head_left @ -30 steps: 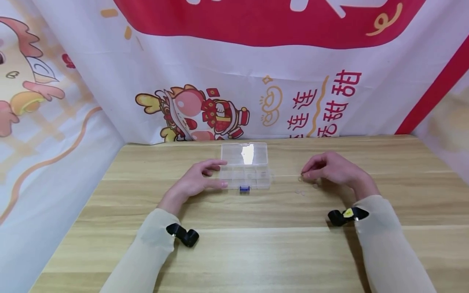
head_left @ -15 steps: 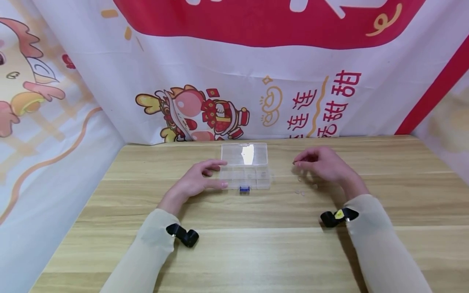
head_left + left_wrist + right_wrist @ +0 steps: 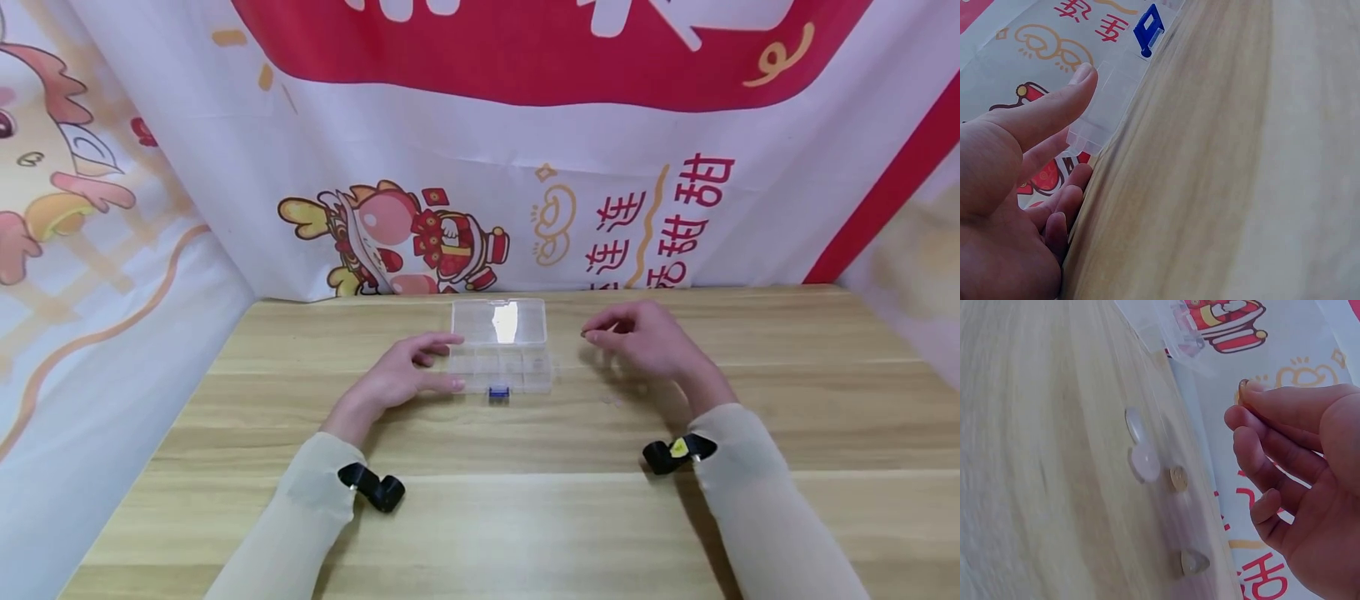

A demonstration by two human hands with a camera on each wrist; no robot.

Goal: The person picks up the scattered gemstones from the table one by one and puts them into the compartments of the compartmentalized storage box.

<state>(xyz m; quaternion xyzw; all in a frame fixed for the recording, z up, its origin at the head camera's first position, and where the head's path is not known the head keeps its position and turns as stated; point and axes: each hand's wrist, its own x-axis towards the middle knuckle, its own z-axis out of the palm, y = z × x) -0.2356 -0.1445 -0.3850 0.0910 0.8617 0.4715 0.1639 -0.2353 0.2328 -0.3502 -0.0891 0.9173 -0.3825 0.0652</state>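
My left hand (image 3: pixel 390 375) rests around the left end of a clear compartment box (image 3: pixel 463 365), its thumb along the front edge and its fingers at the back, loosely spread. The box's transparent lid (image 3: pixel 474 322) is folded back, and a blue latch (image 3: pixel 498 392) sits at the front. Right of the box, my right hand (image 3: pixel 647 340) is raised above the table. Its thumb and index finger pinch a small shiny brown piece (image 3: pixel 1243 384), mostly covered by the fingertips. A few tiny things show inside the right-hand compartments, too small to make out.
Several small pieces lie on the wooden table (image 3: pixel 495 525) below my right hand: a pale round disc (image 3: pixel 1145 462), a whitish oval one (image 3: pixel 1134 425), an amber one (image 3: pixel 1178 479) and a clear drop-shaped one (image 3: pixel 1195 561). A printed cloth (image 3: pixel 450 125) hangs behind the table.
My right hand has lifted from the loose pieces with the brown piece in its pinch and moved left toward the box. The left hand keeps its place. The head view has tilted slightly.
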